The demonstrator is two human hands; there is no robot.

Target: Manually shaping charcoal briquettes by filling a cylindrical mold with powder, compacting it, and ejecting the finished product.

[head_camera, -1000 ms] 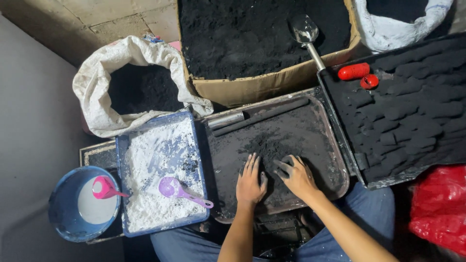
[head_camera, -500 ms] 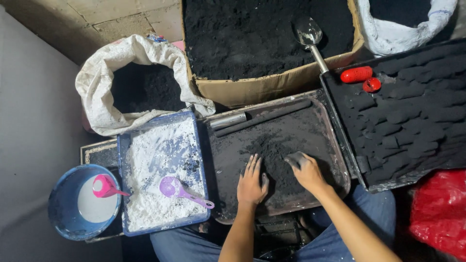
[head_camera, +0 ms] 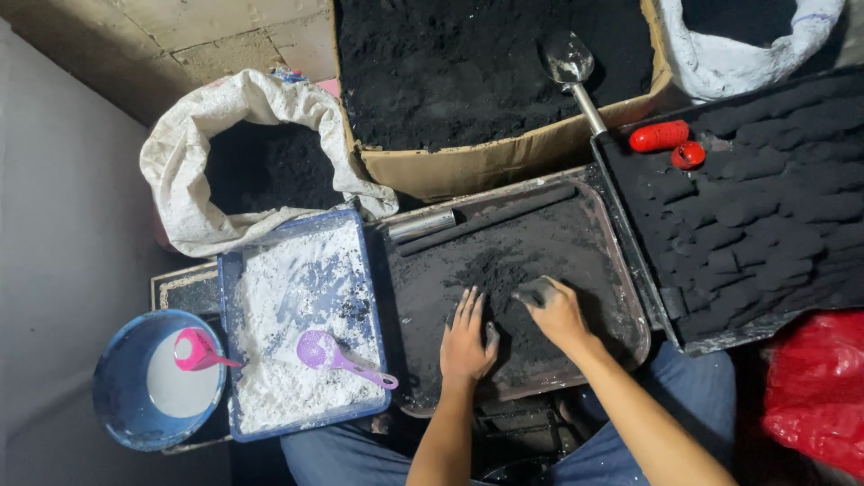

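Black powder coats the dark metal tray (head_camera: 621, 270) in the head view, heaped into a low mound (head_camera: 490, 270) near its middle. The left hand (head_camera: 466, 337) lies flat on the tray floor, fingers spread and released, palm down, with the mound just beyond its fingertips at about twelve o'clock. The right hand (head_camera: 556, 310) sits at the left hand's two o'clock, fingers curled around a small dark lump (head_camera: 533, 292) of the same powder, pinched at the fingertips. The mound lies at about ten o'clock from the right hand, touching the lump's edge; the right hand is the nearer. A grey metal rod (head_camera: 423, 225) lies along the tray's far rim.
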